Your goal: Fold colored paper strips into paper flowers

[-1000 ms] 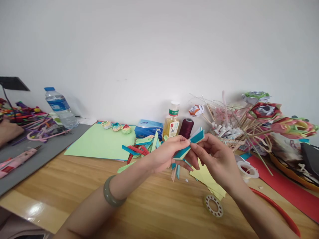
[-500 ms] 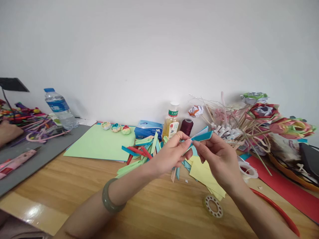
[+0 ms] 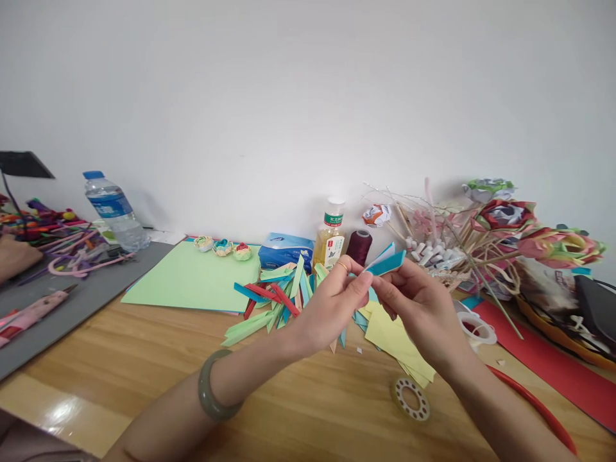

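Note:
Folded blue paper [image 3: 389, 262] with a white inner side is pinched between my two hands above the table. My left hand [image 3: 332, 301], with a ring on one finger, grips its left end between thumb and fingers. From the right, my right hand [image 3: 418, 301] holds the same paper, thumb close to the left thumb. Part of the paper is hidden by the fingers. Behind and left of my left hand lies a pile of folded paper strips [image 3: 248, 326] in green, red and blue. Yellow paper sheets [image 3: 394, 340] lie under my right hand.
A tape roll [image 3: 410, 399] lies in front. Behind stand a tissue pack [image 3: 285, 251], a drink bottle [image 3: 330, 234] and a thread spool [image 3: 359, 248]. Paper flowers [image 3: 505, 215] are at right, green sheets [image 3: 192, 279] at left. Another person's hand [image 3: 17, 256] shows far left.
The blue paper has turned slightly and shifted a little left. My left hand's fingers are drawn in closer around its end, and my right hand has moved slightly.

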The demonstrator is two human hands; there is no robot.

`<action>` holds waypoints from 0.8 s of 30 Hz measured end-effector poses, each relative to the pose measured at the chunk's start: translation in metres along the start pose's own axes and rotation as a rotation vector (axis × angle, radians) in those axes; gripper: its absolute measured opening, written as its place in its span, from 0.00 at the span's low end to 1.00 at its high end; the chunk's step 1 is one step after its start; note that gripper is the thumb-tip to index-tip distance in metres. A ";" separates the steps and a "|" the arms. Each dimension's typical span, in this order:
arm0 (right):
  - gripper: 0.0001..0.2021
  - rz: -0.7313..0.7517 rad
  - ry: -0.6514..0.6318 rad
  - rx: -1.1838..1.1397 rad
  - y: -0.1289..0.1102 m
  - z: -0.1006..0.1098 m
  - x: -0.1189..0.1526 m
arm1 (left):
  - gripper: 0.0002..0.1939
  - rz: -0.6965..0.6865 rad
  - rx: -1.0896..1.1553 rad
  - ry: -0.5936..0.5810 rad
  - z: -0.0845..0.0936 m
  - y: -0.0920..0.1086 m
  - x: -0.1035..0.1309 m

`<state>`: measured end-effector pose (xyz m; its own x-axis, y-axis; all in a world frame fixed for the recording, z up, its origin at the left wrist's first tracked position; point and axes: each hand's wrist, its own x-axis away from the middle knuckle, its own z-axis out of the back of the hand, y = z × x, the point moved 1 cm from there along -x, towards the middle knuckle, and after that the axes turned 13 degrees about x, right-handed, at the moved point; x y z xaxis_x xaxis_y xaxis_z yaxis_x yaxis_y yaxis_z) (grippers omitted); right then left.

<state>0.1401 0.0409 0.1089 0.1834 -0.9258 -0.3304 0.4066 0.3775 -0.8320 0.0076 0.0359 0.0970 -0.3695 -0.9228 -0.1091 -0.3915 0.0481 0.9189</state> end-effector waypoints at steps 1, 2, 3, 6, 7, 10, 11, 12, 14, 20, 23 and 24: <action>0.11 -0.009 -0.010 -0.007 0.000 0.002 -0.001 | 0.10 0.025 0.024 -0.002 0.000 0.001 0.000; 0.11 -0.015 -0.023 -0.024 0.001 0.003 -0.002 | 0.10 0.059 0.061 -0.012 0.000 0.002 0.000; 0.11 -0.015 -0.045 -0.052 0.003 0.005 -0.003 | 0.10 0.096 0.110 -0.030 0.000 0.002 0.000; 0.09 0.007 -0.140 -0.176 0.009 0.011 -0.007 | 0.09 0.192 0.274 -0.106 0.001 0.004 -0.001; 0.09 0.012 -0.166 -0.219 0.011 0.013 -0.007 | 0.09 0.212 0.320 -0.126 0.001 0.003 -0.001; 0.10 -0.019 -0.191 -0.297 0.016 0.015 -0.008 | 0.10 0.236 0.377 -0.161 0.002 0.001 -0.002; 0.11 -0.035 -0.182 -0.305 0.016 0.016 -0.008 | 0.09 0.241 0.374 -0.171 0.002 0.000 -0.002; 0.11 -0.049 -0.178 -0.304 0.016 0.016 -0.007 | 0.09 0.248 0.366 -0.182 0.002 -0.001 -0.002; 0.12 -0.067 -0.196 -0.302 0.016 0.016 -0.005 | 0.08 0.261 0.347 -0.197 0.003 -0.003 -0.002; 0.14 -0.074 -0.186 -0.267 0.013 0.017 -0.003 | 0.10 0.243 0.317 -0.169 0.004 -0.003 -0.002; 0.15 -0.060 -0.077 -0.262 0.013 0.019 -0.005 | 0.11 0.229 0.294 -0.148 0.003 -0.003 -0.003; 0.14 -0.053 -0.054 -0.265 0.013 0.020 -0.005 | 0.11 0.231 0.284 -0.141 0.003 -0.004 -0.003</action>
<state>0.1622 0.0512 0.1088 0.2183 -0.9391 -0.2654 0.1695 0.3044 -0.9374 0.0075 0.0392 0.0929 -0.5795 -0.8148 0.0197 -0.4946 0.3708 0.7861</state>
